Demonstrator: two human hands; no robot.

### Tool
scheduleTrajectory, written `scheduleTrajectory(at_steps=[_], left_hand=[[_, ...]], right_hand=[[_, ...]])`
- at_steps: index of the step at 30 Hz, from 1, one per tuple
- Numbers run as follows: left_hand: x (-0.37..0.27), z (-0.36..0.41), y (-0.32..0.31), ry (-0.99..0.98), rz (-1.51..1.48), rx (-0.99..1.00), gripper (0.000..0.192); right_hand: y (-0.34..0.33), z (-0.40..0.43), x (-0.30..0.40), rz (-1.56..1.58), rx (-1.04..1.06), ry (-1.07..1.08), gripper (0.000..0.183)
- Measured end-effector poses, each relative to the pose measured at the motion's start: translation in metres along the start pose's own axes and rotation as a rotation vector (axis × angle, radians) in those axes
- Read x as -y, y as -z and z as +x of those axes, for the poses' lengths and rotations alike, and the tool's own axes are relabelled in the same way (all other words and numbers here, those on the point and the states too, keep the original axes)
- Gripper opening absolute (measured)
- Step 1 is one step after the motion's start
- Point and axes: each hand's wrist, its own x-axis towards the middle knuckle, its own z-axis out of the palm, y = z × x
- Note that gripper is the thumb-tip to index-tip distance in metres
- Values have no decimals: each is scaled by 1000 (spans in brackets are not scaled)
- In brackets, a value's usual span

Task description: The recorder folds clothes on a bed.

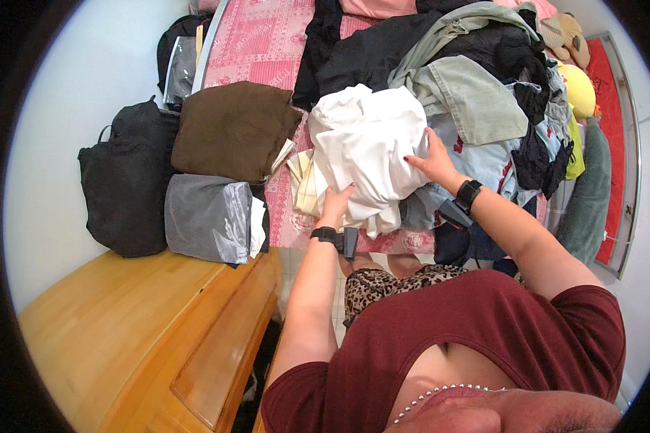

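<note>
A bunched white cloth garment (pixel 365 146) lies in front of me on a bed with a pink patterned cover (pixel 254 48). My left hand (pixel 336 205) is at its lower left edge, thumb on top and the other fingers hidden by the cloth. At its right side is my right hand (pixel 433 159), thumb spread from the fingers against the fabric; how firmly it grips is unclear. A cream striped cloth (pixel 304 181) shows under the white garment's left side. Directly to the right lies a light blue garment (pixel 479 162) with red details.
Folded brown (pixel 233 130) and grey (pixel 206 211) clothes sit at left beside a black bag (pixel 130 184). Black clothes (pixel 374 48) and a pale green garment (pixel 466 97) are piled behind. Plush toys (pixel 577 89) line the right side. A wooden cabinet (pixel 141 314) stands at lower left.
</note>
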Motion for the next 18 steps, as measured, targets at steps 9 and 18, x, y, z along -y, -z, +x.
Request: scheduleTrajectory(at_steps=[9,18], left_hand=[[14,-4,-27,-45,-128,-67,64],[-28,-65,-46,-493,-415,161,40]], right_hand=[[-11,-13,8,-280,134,-73,65],[47,-54,29,442,37,106,35]])
